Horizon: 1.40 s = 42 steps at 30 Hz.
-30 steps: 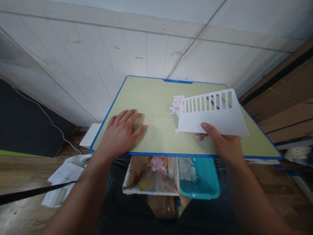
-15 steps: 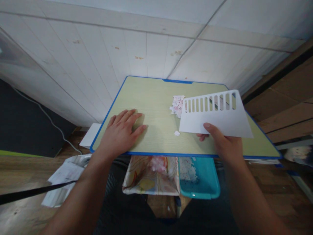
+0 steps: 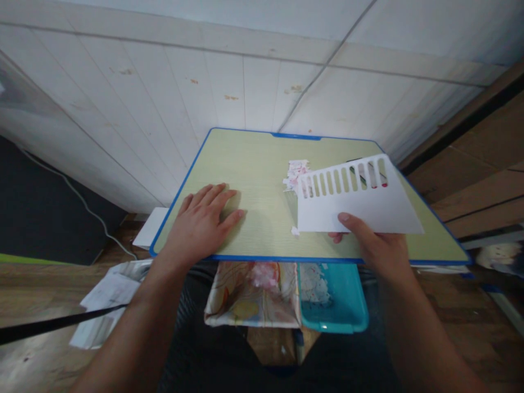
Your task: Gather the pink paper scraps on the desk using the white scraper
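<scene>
My left hand (image 3: 200, 221) lies flat on the left part of the pale table (image 3: 254, 164), fingers spread and holding nothing. Between thumb and fingers, my right hand (image 3: 370, 240) grips a white slotted sheet (image 3: 356, 213) by its near edge. Rounded slots run in a row along the sheet's far side, and the tabletop shows through them. A small heap of pink and white paper scraps (image 3: 295, 173) lies at the sheet's far left corner, partly covered by it. One loose scrap (image 3: 295, 231) touches or nearly touches the near left corner.
Below the table's blue front edge sit a patterned cloth-lined bin (image 3: 254, 316) with pinkish scraps and a turquoise bin (image 3: 347, 316) with white scraps. Pen-like items show behind the sheet's right slots. A white panelled wall (image 3: 164, 109) stands behind. Papers (image 3: 108, 292) lie lower left.
My right hand has tilted the slotted sheet and shifted its left end left and nearer to me, moving the loose scrap slightly nearer. My left hand stays in place.
</scene>
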Available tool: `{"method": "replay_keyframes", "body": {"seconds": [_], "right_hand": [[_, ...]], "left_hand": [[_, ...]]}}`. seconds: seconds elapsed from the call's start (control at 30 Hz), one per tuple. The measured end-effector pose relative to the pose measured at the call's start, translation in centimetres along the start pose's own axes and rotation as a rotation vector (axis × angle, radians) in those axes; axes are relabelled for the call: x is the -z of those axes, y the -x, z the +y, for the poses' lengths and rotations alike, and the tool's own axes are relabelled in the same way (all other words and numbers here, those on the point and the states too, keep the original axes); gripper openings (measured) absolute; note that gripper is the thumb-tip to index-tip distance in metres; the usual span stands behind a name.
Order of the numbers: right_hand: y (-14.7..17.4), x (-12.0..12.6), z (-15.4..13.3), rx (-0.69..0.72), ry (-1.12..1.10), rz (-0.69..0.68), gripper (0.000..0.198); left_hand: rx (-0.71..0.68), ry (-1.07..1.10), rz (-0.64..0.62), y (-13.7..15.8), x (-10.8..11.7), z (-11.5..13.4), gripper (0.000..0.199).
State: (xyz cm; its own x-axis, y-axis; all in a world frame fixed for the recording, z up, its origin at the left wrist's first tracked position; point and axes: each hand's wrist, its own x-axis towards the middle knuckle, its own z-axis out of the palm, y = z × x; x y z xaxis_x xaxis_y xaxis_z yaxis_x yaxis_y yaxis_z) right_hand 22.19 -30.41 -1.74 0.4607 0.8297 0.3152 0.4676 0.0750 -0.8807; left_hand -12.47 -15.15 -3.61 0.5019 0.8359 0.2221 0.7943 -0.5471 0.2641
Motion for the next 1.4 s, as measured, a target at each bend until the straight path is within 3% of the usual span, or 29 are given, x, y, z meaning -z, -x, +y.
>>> {"method": "replay_keyframes", "body": {"seconds": [0.3,0.57,0.97,1.23,1.4], "right_hand": [[0.0,-0.4,0.6,0.04,0.106,0.058,0.052],[-0.2,-0.2,1.2,-0.033,-0.007,0.2,0.03],[-0.2,-1.1,0.3,-0.114,-0.027,0.1,0.034],[0.0,-3.8,-1.5,-0.11,-0.122,-0.021,0.036],[-0.1,-3.4,-1.0,-0.048,-0.074,0.007,0.033]], "left_hand": [[0.008,0.007,0.0,0.0,-0.1,-0.1,0.064],[0.003,0.006,-0.005,-0.1,0.1,0.0,0.063],[0.004,0.006,0.011,0.0,0.0,-0.1,0.061],[0.003,-0.004,0.003,-0.1,-0.1,0.0,0.061],[0.004,-0.014,0.019,0.0,-0.3,0.1,0.062]]}}
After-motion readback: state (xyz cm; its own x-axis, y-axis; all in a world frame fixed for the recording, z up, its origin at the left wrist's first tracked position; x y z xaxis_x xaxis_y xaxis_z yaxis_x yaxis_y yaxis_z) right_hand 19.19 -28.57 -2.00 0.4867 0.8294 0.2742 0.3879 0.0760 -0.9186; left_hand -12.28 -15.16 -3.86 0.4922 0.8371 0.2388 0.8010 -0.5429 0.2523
